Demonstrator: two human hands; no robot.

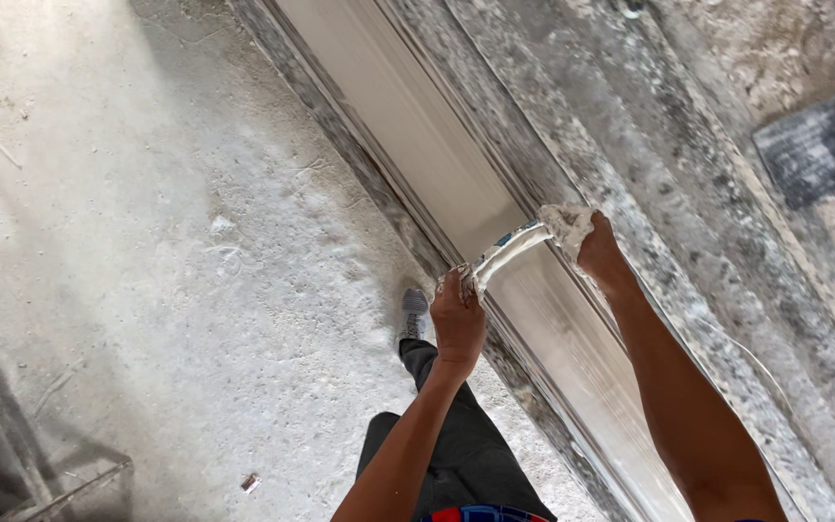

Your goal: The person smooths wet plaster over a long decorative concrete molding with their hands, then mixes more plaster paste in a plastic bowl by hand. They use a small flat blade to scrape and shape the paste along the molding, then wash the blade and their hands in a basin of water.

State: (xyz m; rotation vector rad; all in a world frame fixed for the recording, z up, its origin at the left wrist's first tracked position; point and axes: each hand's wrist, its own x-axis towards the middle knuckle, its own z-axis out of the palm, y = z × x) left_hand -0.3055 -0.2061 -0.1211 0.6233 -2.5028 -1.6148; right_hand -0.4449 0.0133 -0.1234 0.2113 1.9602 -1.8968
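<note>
Hands: I count two, both bare, both raised over the long pale panel (408,126).
Left hand (457,314): I see it clenched tight on the near end of a strip of protective film (506,248), at the panel's left edge.
Right hand (596,246): closed on a crumpled wad of film (567,224), at the panel's far edge.
Strip of protective film: one, whitish and glossy with a small blue mark; it stretches in a shallow arc between the two hands, across the panel and lifted off it.
Long pale panel: one, running diagonally from the top of my view to the bottom right, with a smooth cream face and grey edges.
Stone slab (630,126): one speckled grey band just beside the panel on its right.
Floor (147,271): one dusty white concrete surface to the left.
Shoe (414,311): I count one, grey, on the floor just beside the left hand, with a dark trouser leg (456,435) behind it.
Containers: I cannot make out any from here.
</note>
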